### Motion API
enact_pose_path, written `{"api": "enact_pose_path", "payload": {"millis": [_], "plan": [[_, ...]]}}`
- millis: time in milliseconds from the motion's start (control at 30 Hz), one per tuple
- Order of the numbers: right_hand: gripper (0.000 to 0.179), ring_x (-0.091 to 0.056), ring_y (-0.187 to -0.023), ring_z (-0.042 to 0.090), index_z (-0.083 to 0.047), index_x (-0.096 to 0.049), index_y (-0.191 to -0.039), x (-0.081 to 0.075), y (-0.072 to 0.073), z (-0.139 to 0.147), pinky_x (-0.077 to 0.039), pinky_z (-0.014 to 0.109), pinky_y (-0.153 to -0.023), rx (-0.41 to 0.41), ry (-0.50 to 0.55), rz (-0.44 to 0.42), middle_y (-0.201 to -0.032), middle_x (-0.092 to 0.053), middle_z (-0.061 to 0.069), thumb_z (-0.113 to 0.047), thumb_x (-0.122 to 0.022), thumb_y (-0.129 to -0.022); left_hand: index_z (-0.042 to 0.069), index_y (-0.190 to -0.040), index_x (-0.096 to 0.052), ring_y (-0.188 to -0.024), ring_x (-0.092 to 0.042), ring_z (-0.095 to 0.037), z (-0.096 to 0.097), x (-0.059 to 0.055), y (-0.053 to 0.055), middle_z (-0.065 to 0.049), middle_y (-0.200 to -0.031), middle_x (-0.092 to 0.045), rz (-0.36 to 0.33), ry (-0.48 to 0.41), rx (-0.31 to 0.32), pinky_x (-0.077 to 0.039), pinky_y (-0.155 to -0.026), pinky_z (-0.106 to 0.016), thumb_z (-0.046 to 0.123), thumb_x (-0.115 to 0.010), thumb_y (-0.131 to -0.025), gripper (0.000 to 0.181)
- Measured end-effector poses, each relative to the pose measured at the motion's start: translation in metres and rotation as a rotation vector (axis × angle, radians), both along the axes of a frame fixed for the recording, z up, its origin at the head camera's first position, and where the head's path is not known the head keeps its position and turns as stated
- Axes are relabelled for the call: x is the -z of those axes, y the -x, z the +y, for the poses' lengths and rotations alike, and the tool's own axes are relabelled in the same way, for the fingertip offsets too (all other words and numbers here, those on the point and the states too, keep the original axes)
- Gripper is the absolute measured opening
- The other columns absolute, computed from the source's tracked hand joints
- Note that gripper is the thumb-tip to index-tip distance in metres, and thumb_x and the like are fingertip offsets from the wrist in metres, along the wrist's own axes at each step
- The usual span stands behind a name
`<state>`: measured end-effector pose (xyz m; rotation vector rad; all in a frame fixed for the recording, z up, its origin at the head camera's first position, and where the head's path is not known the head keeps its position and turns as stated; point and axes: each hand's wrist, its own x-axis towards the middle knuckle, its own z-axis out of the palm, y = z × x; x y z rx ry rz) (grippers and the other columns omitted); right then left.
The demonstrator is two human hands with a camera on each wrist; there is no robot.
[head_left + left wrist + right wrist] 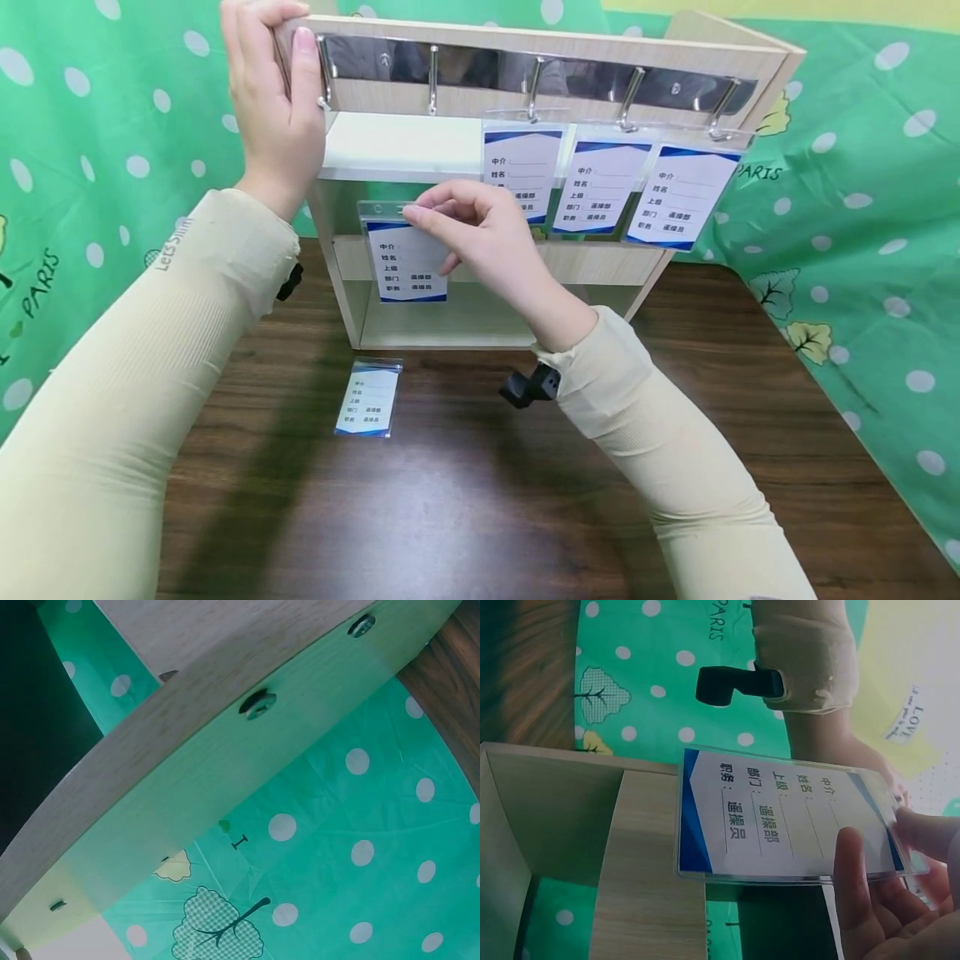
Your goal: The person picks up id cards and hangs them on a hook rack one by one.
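Badge [411,260] is below the hooks [432,79], in front of the rack [382,98], right hand [491,237] pinching its clear top edge [390,210]. Looks light, stiffish, maybe slick, so I'd grab there. Left hand [276,108] is gripping the rack's corner.

five badges [408,262], five hooks [432,79], one rack [405,148]
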<state>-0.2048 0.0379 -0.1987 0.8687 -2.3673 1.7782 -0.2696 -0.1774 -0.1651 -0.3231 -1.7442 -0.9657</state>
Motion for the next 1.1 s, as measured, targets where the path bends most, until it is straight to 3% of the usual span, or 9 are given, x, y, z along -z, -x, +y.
{"api": "enact_pose_path", "payload": {"millis": [133,333,500,667,767,900,1100], "plan": [[0.017,-0.061,-0.053,0.02,-0.005,-0.071,-0.102,-0.005,0.003,-0.003,-0.057,0.038,-0.06,0.002,-0.017,0.01,-0.093,-0.073,0.009,-0.019,-0.065,-0.095,0.011,-0.118,-0.057,-0.112,-0.04,0.005,-0.001,0.0,0.0,0.0,-0.127,-0.047,0.009,0.012,0.01,-0.033,-0.103,-0.02,0.021,-0.042,-0.099,0.026],[0.018,-0.059,-0.053,0.018,-0.005,-0.07,-0.103,-0.014,0.008,-0.007,-0.057,0.038,-0.06,0.009,-0.034,0.03,-0.09,-0.072,0.009,-0.021,-0.064,-0.097,0.01,-0.117,-0.059,-0.109,-0.041,0.006,-0.003,-0.001,-0.001,0.001,-0.125,-0.048,0.034,0.025,0.031,-0.036,-0.099,-0.021,0.021,-0.043,-0.099,0.027],[0.019,-0.06,-0.053,0.02,-0.006,-0.071,-0.102,-0.021,0.01,-0.012,-0.057,0.039,-0.06,0.01,-0.049,0.055,-0.085,-0.071,0.006,-0.023,-0.064,-0.096,0.01,-0.117,-0.059,-0.108,-0.04,0.006,-0.002,-0.003,-0.003,0.004,-0.126,-0.047,-0.012,0.005,0.027,-0.035,-0.1,-0.021,0.02,-0.044,-0.098,0.026],[0.018,-0.06,-0.056,0.023,-0.009,-0.072,-0.101,-0.031,0.011,-0.019,-0.056,0.04,-0.059,0.003,-0.09,0.068,-0.083,-0.069,0.004,-0.025,-0.065,-0.096,0.007,-0.112,-0.063,-0.107,-0.043,0.003,0.0,-0.009,-0.011,0.01,-0.115,-0.047,-0.006,-0.06,0.121,-0.036,-0.1,-0.02,0.013,-0.049,-0.095,0.022],[0.017,-0.061,-0.06,0.022,-0.011,-0.072,-0.1,-0.037,0.01,-0.023,-0.055,0.037,-0.058,0.011,-0.11,0.084,-0.084,-0.069,0.002,-0.026,-0.065,-0.096,0.006,-0.109,-0.065,-0.108,-0.044,0.002,0.0,-0.012,-0.015,0.013,-0.11,-0.048,0.002,-0.071,0.147,-0.037,-0.1,-0.02,0.013,-0.051,-0.094,0.022],[0.017,-0.062,-0.067,0.02,-0.011,-0.072,-0.102,-0.045,0.01,-0.028,-0.054,0.037,-0.057,0.022,-0.131,0.115,-0.087,-0.071,0.002,-0.026,-0.064,-0.096,0.008,-0.108,-0.067,-0.108,-0.045,0.003,-0.002,-0.013,-0.015,0.015,-0.108,-0.05,-0.006,-0.051,0.127,-0.037,-0.099,-0.02,0.015,-0.053,-0.093,0.022],[0.02,-0.06,-0.067,0.02,-0.011,-0.071,-0.107,-0.051,0.01,-0.034,-0.054,0.033,-0.059,0.022,-0.169,0.128,-0.092,-0.071,0.002,-0.027,-0.063,-0.097,0.012,-0.109,-0.07,-0.106,-0.047,0.003,-0.008,-0.014,-0.014,0.018,-0.109,-0.051,-0.07,-0.05,0.101,-0.04,-0.085,-0.019,0.017,-0.056,-0.093,0.022]]}}
